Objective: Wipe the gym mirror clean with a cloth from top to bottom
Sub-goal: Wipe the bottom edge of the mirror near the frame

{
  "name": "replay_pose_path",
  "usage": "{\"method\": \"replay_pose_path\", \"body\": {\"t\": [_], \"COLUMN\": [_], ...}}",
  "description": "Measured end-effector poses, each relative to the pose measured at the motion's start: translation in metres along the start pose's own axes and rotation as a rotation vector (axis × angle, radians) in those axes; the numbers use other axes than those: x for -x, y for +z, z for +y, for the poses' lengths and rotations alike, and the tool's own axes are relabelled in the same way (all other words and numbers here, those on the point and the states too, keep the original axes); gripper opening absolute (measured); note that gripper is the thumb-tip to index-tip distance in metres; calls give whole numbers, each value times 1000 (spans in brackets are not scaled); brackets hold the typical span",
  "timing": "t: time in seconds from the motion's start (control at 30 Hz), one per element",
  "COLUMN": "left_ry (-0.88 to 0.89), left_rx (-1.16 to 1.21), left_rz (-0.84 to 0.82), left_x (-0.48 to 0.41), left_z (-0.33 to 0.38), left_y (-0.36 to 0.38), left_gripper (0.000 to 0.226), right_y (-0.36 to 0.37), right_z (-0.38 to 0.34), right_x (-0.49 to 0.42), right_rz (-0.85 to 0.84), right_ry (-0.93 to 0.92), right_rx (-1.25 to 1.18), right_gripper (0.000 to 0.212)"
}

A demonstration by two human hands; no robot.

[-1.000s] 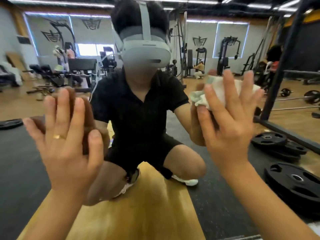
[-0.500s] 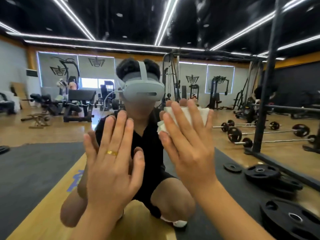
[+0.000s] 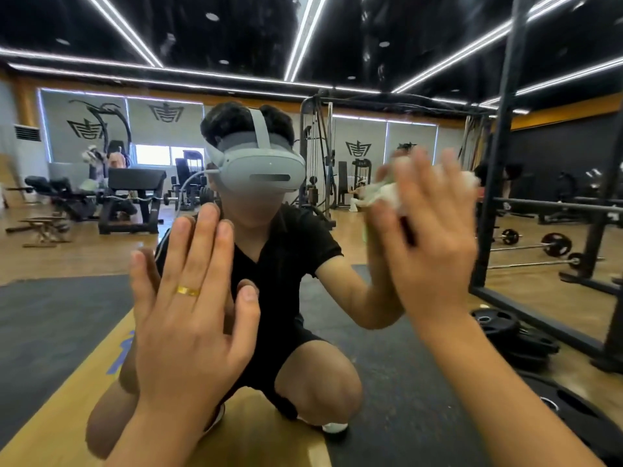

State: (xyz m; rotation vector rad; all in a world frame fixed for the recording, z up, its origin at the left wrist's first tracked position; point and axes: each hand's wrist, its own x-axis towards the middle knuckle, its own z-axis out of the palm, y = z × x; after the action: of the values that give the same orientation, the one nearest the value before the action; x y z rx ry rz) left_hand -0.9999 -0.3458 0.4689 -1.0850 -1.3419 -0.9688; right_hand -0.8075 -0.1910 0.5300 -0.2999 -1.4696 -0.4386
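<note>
**A:** Where's the cloth?

**B:** I see the cloth (image 3: 384, 192) against the mirror (image 3: 236, 45), right of centre, level with the reflected headset (image 3: 263, 170). It is blurred, white with a green tint.

**A:** Grips?

**B:** Right grip (image 3: 435, 251) lies flat over the cloth, fingers straight and spread, pressing it to the glass. Left grip (image 3: 188, 318) is lower, palm to the mirror, fingers straight and close together, holding nothing. It has a gold ring (image 3: 188, 291) on one finger.

**A:** Around that?

**B:** In the reflection, a crouching person (image 3: 286, 264) in black. There is a black rack (image 3: 499, 163) at right, with weight plates (image 3: 499, 323) on the floor beside it.
</note>
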Motion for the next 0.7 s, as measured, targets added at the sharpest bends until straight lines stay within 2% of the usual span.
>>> {"method": "replay_pose_path", "body": {"t": [0.07,0.1,0.13,0.23,0.3,0.4,0.47,0.53,0.63,0.7], "left_ry": [1,4,7,9,10,13,6,-1,-17,-28], "left_rx": [-7,-12,-16,-22,-34,-44,-45,-38,-24,-7], "left_rz": [2,4,7,6,6,7,1,1,4,-5], "left_x": [1,1,2,3,3,3,3,4,5,6], "left_z": [0,0,0,-1,-1,-1,-1,0,1,1], "left_y": [1,2,2,3,3,4,5,5,6,6], "left_gripper": [64,64,64,63,63,62,61,60,60,60], "right_y": [2,5,9,9,-1,-14,-10,-3,-3,-12], "right_z": [-7,-18,-29,-38,-16,16,8,-13,-23,-4], "right_x": [2,6,12,25,18,4,7,25,50,42], "right_rz": [80,84,60,-54,-58,65,119,61,-109,-123], "right_ry": [222,253,216,-44,-80,186,286,190,-110,-158], "right_rx": [-81,-109,-125,-119,-85,-68,-85,-117,-95,-67], "right_gripper": [46,46,45,39,37,39,39,38,36,34]}}
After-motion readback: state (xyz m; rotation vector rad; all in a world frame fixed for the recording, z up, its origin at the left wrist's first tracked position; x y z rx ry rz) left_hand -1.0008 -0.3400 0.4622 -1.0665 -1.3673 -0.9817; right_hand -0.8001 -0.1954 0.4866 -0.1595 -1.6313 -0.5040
